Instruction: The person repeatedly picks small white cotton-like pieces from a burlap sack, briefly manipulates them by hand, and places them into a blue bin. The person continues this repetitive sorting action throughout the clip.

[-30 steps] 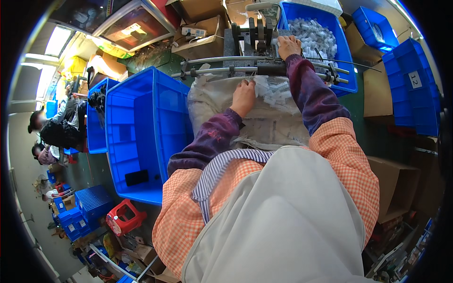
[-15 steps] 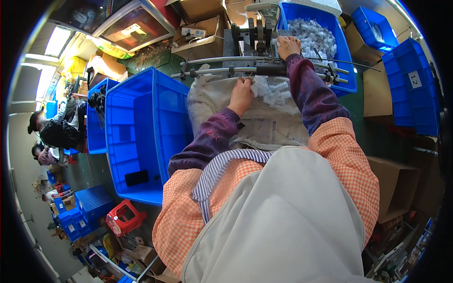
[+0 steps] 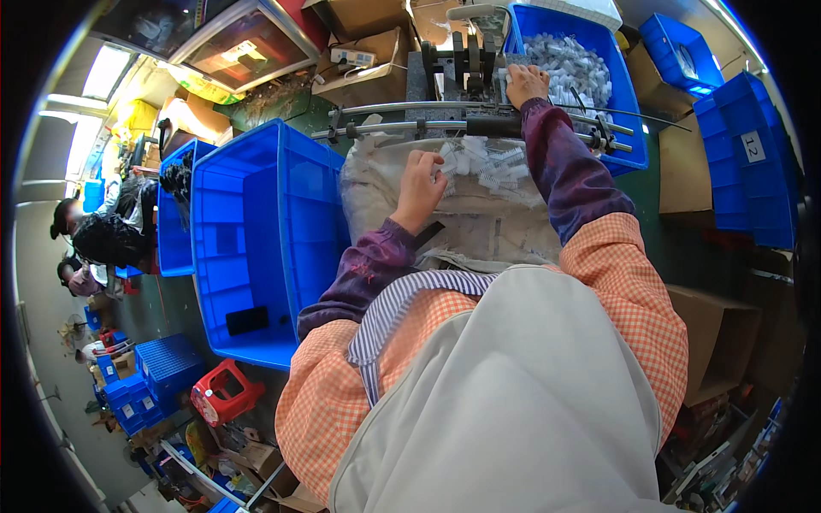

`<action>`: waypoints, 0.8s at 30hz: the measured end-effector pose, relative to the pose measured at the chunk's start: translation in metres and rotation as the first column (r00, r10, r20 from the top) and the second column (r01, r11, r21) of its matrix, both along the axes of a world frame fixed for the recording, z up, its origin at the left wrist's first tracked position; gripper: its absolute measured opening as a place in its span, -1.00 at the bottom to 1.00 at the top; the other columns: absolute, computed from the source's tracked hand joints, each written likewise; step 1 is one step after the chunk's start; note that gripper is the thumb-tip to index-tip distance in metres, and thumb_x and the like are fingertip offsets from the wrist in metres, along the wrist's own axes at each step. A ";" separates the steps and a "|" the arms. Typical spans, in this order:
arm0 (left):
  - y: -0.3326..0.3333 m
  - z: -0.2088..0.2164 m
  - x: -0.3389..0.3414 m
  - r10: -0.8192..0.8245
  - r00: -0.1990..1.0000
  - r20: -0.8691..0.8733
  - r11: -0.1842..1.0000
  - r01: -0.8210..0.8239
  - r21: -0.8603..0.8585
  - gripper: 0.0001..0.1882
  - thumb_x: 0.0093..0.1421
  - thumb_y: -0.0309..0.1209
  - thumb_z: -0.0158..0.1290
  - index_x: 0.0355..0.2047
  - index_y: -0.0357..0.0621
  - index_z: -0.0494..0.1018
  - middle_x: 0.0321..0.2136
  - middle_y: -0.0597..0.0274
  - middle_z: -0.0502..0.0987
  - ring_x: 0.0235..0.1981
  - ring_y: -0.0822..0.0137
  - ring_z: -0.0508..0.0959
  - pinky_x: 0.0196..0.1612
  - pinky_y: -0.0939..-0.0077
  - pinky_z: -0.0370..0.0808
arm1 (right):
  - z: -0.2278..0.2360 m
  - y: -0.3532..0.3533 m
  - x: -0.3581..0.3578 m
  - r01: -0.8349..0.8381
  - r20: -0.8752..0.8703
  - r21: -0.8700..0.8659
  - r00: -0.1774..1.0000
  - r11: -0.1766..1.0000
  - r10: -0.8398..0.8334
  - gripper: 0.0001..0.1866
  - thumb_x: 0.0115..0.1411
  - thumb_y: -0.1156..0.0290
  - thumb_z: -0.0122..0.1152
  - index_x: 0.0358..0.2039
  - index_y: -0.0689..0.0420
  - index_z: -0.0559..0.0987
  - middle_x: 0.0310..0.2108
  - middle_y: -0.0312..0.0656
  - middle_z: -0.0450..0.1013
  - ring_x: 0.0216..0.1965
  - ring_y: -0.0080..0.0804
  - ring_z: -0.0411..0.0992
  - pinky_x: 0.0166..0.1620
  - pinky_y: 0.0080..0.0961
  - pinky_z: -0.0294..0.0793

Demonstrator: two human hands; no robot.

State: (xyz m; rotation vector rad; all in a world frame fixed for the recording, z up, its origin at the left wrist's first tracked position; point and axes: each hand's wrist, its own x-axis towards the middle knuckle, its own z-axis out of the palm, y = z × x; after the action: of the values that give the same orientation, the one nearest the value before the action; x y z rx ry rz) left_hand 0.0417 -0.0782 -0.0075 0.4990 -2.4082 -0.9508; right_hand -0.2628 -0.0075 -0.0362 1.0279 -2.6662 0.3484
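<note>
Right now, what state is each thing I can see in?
Left hand: fingers curled; whether holding anything, unclear
Right hand: at the machine; grip unclear
Small clear pieces: loose on the beige covering
Large blue tub: open, dark flat object inside
Upper-right blue bin: open, holding many pale pieces
Right-hand cardboard box: open

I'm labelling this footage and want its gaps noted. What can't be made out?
Head view, right hand: whether it grips anything; the hand itself hides this.
Head view, left hand: whether it pinches anything tiny; too small to tell.
Head view, blue tub: its floor; heaped translucent pieces cover it.
</note>
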 end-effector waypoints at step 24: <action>0.003 0.001 0.010 -0.051 0.997 0.055 0.995 0.045 0.092 -0.81 -0.09 -0.56 0.00 -0.38 -0.24 0.38 -0.35 0.03 0.36 -0.30 0.02 0.42 -0.28 0.30 0.38 | 0.002 -0.003 -0.005 -0.040 0.140 -0.023 0.989 0.999 0.042 -0.78 0.08 0.29 -0.08 -0.28 -0.01 0.46 -0.18 -0.28 0.45 -0.05 -0.30 0.31 -0.02 -0.27 0.08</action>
State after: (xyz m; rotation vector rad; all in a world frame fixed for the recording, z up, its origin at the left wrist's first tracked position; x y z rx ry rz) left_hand 0.0516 -0.0753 -0.0064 0.5092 -2.4460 -1.0842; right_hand -0.2674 -0.0105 -0.0344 1.0917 -2.7618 0.4710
